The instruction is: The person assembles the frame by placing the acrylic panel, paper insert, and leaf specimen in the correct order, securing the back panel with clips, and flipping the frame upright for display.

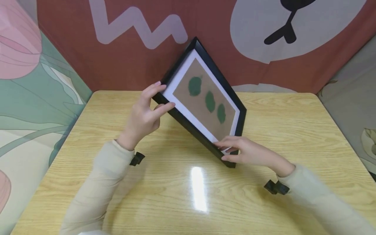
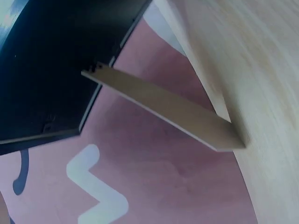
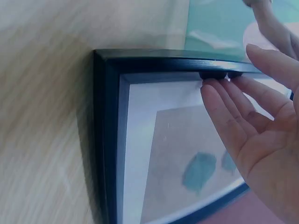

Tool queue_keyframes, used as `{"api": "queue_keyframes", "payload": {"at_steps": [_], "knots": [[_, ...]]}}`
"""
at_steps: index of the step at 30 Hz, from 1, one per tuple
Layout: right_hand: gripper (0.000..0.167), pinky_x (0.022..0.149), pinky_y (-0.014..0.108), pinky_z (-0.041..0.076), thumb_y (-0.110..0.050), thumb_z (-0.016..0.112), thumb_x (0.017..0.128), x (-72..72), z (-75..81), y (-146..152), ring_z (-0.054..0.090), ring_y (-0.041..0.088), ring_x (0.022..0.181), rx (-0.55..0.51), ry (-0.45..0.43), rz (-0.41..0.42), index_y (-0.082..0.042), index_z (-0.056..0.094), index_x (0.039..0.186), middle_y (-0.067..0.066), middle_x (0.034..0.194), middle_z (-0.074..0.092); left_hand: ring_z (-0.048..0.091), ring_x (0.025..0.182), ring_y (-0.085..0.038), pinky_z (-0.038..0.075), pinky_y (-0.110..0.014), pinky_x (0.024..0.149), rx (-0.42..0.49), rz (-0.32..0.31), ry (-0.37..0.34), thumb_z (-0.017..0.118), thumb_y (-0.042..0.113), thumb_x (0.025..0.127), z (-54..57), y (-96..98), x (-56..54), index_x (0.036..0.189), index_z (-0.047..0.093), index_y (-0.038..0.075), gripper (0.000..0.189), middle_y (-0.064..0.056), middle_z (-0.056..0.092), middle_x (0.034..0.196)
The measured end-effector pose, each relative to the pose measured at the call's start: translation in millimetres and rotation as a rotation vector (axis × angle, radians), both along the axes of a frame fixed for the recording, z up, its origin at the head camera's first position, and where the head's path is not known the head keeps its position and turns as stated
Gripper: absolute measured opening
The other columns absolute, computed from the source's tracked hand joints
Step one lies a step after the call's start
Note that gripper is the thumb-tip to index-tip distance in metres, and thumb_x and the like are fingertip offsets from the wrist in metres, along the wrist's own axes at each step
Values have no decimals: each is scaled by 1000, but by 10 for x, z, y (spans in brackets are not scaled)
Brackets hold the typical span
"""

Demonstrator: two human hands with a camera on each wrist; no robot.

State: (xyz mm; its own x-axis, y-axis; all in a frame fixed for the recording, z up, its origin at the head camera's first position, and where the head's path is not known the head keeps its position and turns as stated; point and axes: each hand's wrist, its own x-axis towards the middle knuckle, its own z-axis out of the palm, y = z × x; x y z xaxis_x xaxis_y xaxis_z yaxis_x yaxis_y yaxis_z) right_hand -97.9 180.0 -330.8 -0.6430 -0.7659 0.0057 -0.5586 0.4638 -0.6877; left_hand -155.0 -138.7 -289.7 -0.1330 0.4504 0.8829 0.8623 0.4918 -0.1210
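Note:
A black picture frame (image 1: 221,71) stands tilted above the table, its lowest corner close to the wood. Behind its glazing, a white mat surrounds a brown picture with three green leaf shapes (image 1: 210,101). My left hand (image 1: 144,116) grips the frame at its left corner, thumb and fingers around the edge. Near the bottom corner, my right hand (image 1: 242,150) holds the lower edge. In the right wrist view its fingertips (image 3: 211,93) lie against the inner lip. The left wrist view shows the black back (image 2: 51,74) with a brown support leg (image 2: 163,105) swung out toward the tabletop.
A light wood-grain table (image 1: 164,192) carries a bright light reflection in front of the frame. Right behind it hangs a red-brown printed cloth (image 1: 123,65), with floral cloth (image 1: 32,107) at the left side. Small black devices (image 1: 276,187) sit on both wrists.

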Motion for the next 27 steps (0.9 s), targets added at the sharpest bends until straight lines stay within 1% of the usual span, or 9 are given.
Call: {"api": "queue_keyframes", "payload": {"at_steps": [4,8,12,14,17,20,22,25,27], "knots": [[46,86,31,58,-10,64,91,48,-37,-55,64,26,104,-13,-9,42,8,51,132,17,118,61,52,115,-44,47,-44,104,-1,10,-27,44,-11,93,12,-32,-41,92,68,2,27,-28,51,119],[48,88,31,57,-10,63,92,53,-46,-87,63,26,108,3,-28,45,6,49,135,16,123,60,52,115,-45,45,-44,106,-2,20,-39,45,-16,89,27,-42,-66,91,66,0,26,-27,50,120],[41,86,31,58,-7,62,92,10,-20,-55,64,26,106,-1,-22,-10,3,55,130,14,122,63,51,118,-39,43,-44,108,-11,53,10,48,-14,88,17,-38,-54,94,65,3,24,-23,54,118],[37,84,30,58,-6,62,92,-40,12,-5,64,26,103,-17,1,-85,2,58,127,15,120,65,51,118,-35,42,-44,109,-24,81,63,49,-10,88,2,-36,-38,97,64,6,24,-20,56,117],[34,82,22,56,-6,61,92,-160,76,109,64,25,101,-47,16,-263,1,60,125,17,118,66,53,115,-31,42,-46,107,-74,121,146,50,-3,88,-25,-37,-8,103,63,10,24,-15,60,115],[36,81,10,49,-12,58,95,-344,123,268,62,11,102,-50,-17,-454,0,57,129,20,121,64,56,111,-29,45,-46,102,-140,138,199,50,3,90,-45,-26,16,107,62,12,23,-12,62,114],[40,83,8,46,-17,55,97,-485,124,391,59,6,105,-50,-70,-554,-1,52,134,21,128,60,58,109,-28,47,-47,98,-173,137,212,50,6,91,-53,-10,28,107,63,12,21,-11,63,112],[45,82,4,43,-17,51,99,-690,77,554,53,-6,100,-83,-129,-648,0,44,140,23,134,53,60,105,-26,48,-47,97,-186,136,224,50,7,91,-64,23,33,105,65,12,21,-9,66,107],[47,89,9,46,-13,49,99,-805,35,634,55,2,108,-106,-165,-687,1,39,143,25,139,48,60,103,-24,47,-47,97,-190,138,231,50,7,92,-72,39,32,104,65,12,21,-8,67,104]]}}
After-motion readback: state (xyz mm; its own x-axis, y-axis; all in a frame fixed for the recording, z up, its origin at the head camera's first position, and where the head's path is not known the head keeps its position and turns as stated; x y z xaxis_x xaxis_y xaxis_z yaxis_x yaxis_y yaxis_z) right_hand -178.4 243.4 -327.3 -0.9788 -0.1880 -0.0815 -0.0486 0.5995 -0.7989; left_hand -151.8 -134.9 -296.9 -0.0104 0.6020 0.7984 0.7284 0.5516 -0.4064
